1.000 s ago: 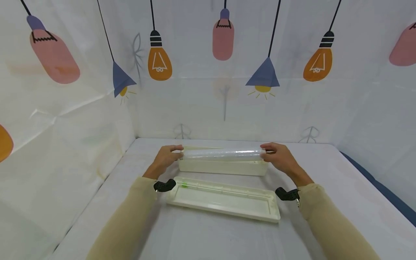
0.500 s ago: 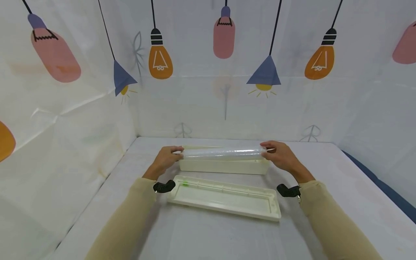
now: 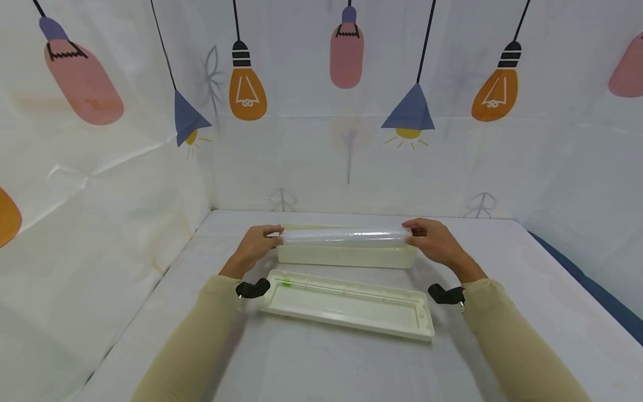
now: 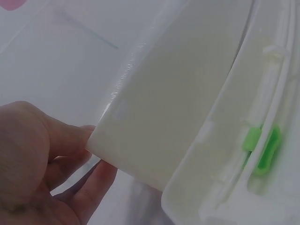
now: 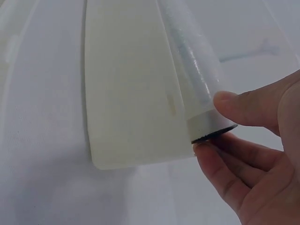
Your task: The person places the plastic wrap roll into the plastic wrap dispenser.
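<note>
A clear, shiny roll of cling film [image 3: 346, 237] lies lengthwise over the mouth of a long cream box [image 3: 346, 257]. My left hand [image 3: 253, 245] holds the roll's left end, thumb and fingers close at the box corner in the left wrist view. At the other end, my right hand [image 3: 436, 244] pinches the roll, thumb on top and fingers underneath. The right wrist view shows the dark-rimmed core of the roll [image 5: 206, 122] poking out past the box wall. In front lies the cream lid [image 3: 346, 310], inner side up, with a green slider [image 4: 267, 152] on its rail.
The box and lid sit on a white-covered table [image 3: 321, 368]. A white sheet printed with lamps [image 3: 301, 156] closes off the back and sides. A dark blue strip [image 3: 582, 279] shows beyond the table's right edge.
</note>
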